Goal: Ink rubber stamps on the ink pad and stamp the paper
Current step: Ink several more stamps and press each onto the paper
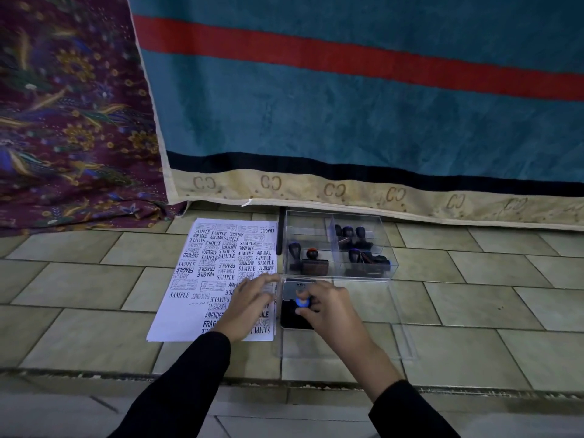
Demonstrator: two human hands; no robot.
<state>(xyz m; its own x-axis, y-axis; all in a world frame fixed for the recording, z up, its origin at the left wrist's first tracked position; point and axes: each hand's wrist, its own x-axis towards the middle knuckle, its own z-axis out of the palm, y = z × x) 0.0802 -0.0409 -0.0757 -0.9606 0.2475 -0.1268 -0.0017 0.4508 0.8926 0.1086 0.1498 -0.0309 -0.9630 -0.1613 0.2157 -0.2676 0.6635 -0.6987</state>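
**Ana:** Head view first, biggest things down. What fills the scene?

**Ben:** A teal blanket with a red stripe hangs across the back, a purple patterned cloth beside it on the left. Below them is a tiled floor, and everything for the job lies on it.

**Ana:** And the task's things?

**Ben:** The paper lies left of centre, already crowded with prints such as SAMPLE, FRAGILE and AIR MAIL. Just right of it stands a clear divided box with spare dark-handled stamps in its compartments. In front of the box sits the ink pad, its lid open, touching the paper's right edge or very nearly.

**Ana:** The hands?

**Ben:** The left hand lies flat on the paper's lower right, fingers spread and holding nothing, pinning the sheet. The right hand has its fingers closed round a blue-topped stamp, held upright over the dark pad. Whether its face touches the ink I cannot tell, as the hand hides it.

**Ana:** So which step?

**Ben:** Inking, I judge. Stamping comes next.

**Ana:** What does that call for?

**Ben:** Lifting the stamp straight up, carrying it left over the sheet, and finding a bare spot, which are few; the left margin looks freest. Then a level, firm press, with the left hand keeping the paper from sliding.
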